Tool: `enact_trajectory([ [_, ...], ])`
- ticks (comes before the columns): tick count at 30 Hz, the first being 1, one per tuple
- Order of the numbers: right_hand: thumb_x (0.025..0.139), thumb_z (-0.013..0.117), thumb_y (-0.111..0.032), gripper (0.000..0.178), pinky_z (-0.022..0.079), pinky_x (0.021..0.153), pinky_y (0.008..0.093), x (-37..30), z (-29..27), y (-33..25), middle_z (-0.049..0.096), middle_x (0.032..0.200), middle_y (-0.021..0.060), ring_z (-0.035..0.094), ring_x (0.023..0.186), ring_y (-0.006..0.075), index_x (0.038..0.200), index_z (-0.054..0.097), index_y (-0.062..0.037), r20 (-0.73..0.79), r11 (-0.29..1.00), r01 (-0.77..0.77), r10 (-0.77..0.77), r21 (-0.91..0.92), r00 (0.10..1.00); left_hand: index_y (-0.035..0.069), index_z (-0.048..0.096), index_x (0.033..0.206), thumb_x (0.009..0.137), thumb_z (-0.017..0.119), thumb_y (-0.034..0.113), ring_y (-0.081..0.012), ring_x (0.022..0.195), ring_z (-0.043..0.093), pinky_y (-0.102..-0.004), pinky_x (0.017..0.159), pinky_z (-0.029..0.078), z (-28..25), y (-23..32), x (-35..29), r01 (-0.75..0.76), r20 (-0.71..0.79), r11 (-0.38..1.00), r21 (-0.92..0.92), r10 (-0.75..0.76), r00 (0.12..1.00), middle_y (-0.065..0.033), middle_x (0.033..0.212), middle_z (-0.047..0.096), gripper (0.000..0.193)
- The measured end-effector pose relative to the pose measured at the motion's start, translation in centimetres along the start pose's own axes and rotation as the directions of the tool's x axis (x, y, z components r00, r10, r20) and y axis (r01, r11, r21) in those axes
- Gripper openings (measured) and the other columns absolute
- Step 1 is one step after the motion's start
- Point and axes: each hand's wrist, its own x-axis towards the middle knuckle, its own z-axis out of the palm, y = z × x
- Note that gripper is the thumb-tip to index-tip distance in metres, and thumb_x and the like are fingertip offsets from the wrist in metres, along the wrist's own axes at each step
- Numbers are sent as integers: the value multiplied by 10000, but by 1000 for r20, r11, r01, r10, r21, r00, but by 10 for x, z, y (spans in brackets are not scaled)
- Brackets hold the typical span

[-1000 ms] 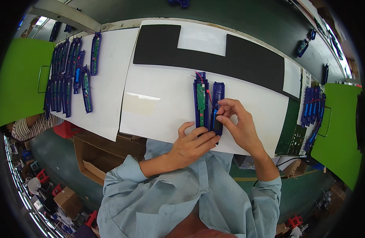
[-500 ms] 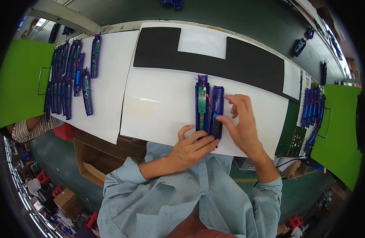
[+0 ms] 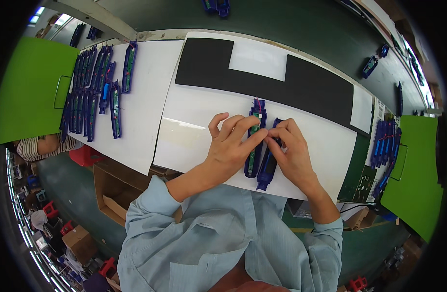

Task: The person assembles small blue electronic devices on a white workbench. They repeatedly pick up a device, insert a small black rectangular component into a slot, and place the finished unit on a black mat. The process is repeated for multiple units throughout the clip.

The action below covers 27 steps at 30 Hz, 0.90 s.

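On the white work surface, a long dark-blue plastic housing half point(image 3: 250, 168) holds a narrow green circuit board point(image 3: 255, 117), with red wire at its far end. To its right lies a second dark-blue housing half point(image 3: 267, 170), its near end angled toward me. My left hand point(image 3: 231, 147) reaches over the circuit board, thumb and index finger pinched together, the other fingers raised. Above the second half, my right hand point(image 3: 292, 152) pinches with thumb and fingertips, almost touching the left fingertips. Whatever sits between the fingertips is too small to make out.
Rows of blue housing halves with green boards point(image 3: 89, 109) lie at left beside a green panel point(image 3: 34, 92). More blue housings with red wires point(image 3: 385, 141) are at right, near another green panel point(image 3: 413, 170). A black mat point(image 3: 320, 87) lies beyond. A striped sleeve point(image 3: 36, 147) shows at far left.
My left hand has left the near ends of the housings and moved up to meet my right hand. Both now pinch over the gap between the halves. The right half now lies tilted.
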Motion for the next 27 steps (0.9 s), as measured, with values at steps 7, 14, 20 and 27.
enact_trajectory([
  [7, 917, 793, 5, 156, 522, 752, 337, -13, 6, 6, 577, 1051, 93, 621, 892, 228, 1065, 748, -13, -36, 995, 4, 0, 96, 999, 145, 763, 1057, 915, 783, 108, -258, 1183, 533, -468, 1079, 325, 12, 1, -1, 138, 27, 981, -136, -136, 990, -24, 1226, 652, 149],
  [14, 921, 779, 22, 148, 524, 770, 316, -20, 19, 22, 576, 1091, 85, 619, 915, 208, 1057, 750, -28, -120, 965, 11, 21, 263, 993, 119, 754, 1028, 925, 818, 147, -271, 1167, 507, -448, 1042, 332, 13, 18, -10, 439, 158, 799, -410, -412, 898, -42, 1161, 640, 124],
  [20, 898, 779, 14, 141, 537, 893, 364, -12, 7, 10, 630, 1151, 94, 627, 1069, 267, 1025, 733, -26, -45, 986, 129, -124, 108, 991, 115, 753, 1093, 879, 837, 148, -281, 1175, 499, -461, 1036, 324, 0, 29, -26, 352, 33, 922, -164, -351, 936, -42, 1218, 623, 232],
  [27, 864, 767, -17, 168, 548, 952, 412, 6, 9, 6, 675, 1169, 73, 615, 1119, 321, 1017, 699, -24, 146, 911, 391, -372, -133, 917, 99, 735, 1048, 847, 816, 80, -272, 1131, 529, -462, 1003, 324, 3, 26, -37, 281, 30, 957, -68, -279, 960, -35, 1159, 627, 217],
])
